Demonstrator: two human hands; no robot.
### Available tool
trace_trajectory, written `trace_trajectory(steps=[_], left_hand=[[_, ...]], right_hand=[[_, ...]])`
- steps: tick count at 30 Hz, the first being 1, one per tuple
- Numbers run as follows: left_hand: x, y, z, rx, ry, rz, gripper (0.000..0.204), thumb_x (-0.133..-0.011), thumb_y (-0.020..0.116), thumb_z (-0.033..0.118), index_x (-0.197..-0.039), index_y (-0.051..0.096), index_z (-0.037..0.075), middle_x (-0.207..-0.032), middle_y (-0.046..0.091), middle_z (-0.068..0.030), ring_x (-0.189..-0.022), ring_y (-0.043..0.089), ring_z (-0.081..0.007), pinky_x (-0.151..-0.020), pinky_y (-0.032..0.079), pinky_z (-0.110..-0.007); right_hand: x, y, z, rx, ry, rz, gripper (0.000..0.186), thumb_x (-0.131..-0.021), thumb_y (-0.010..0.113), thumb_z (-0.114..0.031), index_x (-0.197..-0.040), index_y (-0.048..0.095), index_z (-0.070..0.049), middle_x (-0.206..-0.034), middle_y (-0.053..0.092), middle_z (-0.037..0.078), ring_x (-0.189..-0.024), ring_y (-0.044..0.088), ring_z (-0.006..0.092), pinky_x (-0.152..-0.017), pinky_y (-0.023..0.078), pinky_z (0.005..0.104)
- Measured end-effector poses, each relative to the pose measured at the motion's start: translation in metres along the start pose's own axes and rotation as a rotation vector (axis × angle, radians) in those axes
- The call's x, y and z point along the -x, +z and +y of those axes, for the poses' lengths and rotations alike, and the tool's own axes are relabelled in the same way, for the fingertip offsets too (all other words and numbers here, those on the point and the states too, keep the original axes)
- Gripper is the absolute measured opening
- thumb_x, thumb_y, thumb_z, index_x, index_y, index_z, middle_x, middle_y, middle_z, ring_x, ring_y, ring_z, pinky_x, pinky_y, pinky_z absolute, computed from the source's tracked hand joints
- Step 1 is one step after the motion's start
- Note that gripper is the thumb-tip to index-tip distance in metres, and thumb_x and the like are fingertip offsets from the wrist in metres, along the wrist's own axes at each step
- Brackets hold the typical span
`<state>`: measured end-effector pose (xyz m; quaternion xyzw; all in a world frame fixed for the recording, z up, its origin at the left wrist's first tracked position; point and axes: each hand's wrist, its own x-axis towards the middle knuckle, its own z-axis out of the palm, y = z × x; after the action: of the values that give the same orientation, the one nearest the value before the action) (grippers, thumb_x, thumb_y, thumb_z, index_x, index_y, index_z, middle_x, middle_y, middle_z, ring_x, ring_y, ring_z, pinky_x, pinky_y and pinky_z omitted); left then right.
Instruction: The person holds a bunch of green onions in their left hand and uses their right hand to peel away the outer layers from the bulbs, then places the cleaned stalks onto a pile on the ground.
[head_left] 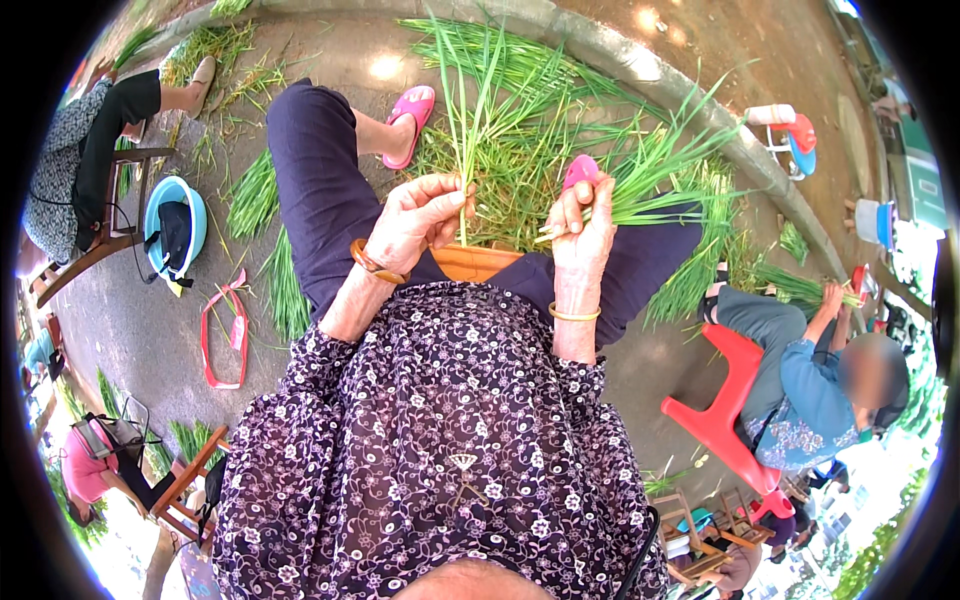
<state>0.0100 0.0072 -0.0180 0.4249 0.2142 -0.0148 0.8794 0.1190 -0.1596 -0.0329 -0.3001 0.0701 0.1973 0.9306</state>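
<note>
My left hand is closed, with thumb and fingertips pinching a few long green chive stalks that stand up and away from me. In my closed right hand lies a thicker bunch of chives, its pale ends poking out toward the left hand and its leaves fanning to the far right. Both hands are above my lap, a short gap apart. Beyond them, loose green and yellowish leaves lie heaped on the ground between my feet.
A brown wooden edge shows between my thighs. Left are a blue basin holding a black bag and a red strap loop. A curb curves behind the heap. At right, a person sits by a red stool, holding greens.
</note>
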Motion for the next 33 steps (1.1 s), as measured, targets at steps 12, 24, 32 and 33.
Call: trace_trajectory(steps=[12, 24, 32, 33], left_hand=[[0.008, 0.013, 0.004, -0.086, 0.045, -0.03, 0.015, -0.08, 0.053, 0.009, -0.092, 0.057, 0.001, -0.074, 0.058, -0.0033, -0.047, 0.044, -0.0041, -0.04, 0.033, -0.015], [0.009, 0.01, 0.001, -0.103, 0.08, -0.065, 0.015, -0.081, 0.052, 0.009, -0.092, 0.057, 0.0, -0.075, 0.058, -0.0038, -0.048, 0.043, -0.0037, -0.042, 0.033, -0.015], [0.009, 0.01, 0.0, -0.105, 0.086, -0.053, 0.016, -0.081, 0.051, 0.008, -0.093, 0.057, 0.0, -0.074, 0.058, -0.0039, -0.047, 0.042, -0.0039, -0.041, 0.033, -0.015], [0.01, 0.01, 0.0, -0.113, 0.088, -0.049, 0.016, -0.081, 0.051, 0.008, -0.093, 0.057, 0.0, -0.074, 0.058, -0.0039, -0.048, 0.042, -0.0039, -0.041, 0.032, -0.015]], right_hand=[[0.011, 0.008, 0.015, 0.073, 0.15, -0.03, 0.01, -0.083, 0.049, -0.012, -0.09, 0.049, -0.006, -0.079, 0.052, 0.005, -0.038, 0.03, 0.0041, -0.032, 0.029, 0.0193], [0.01, 0.007, 0.017, 0.026, 0.174, -0.056, 0.01, -0.083, 0.049, -0.013, -0.089, 0.05, -0.005, -0.08, 0.053, 0.005, -0.038, 0.03, 0.0039, -0.032, 0.028, 0.0191], [0.012, 0.009, 0.019, 0.054, 0.163, -0.068, 0.01, -0.083, 0.049, -0.012, -0.091, 0.051, -0.006, -0.081, 0.054, 0.005, -0.038, 0.03, 0.0036, -0.032, 0.028, 0.0187], [0.012, 0.009, 0.019, 0.049, 0.162, -0.073, 0.01, -0.083, 0.05, -0.012, -0.091, 0.051, -0.006, -0.081, 0.054, 0.005, -0.038, 0.03, 0.0036, -0.032, 0.028, 0.0186]])
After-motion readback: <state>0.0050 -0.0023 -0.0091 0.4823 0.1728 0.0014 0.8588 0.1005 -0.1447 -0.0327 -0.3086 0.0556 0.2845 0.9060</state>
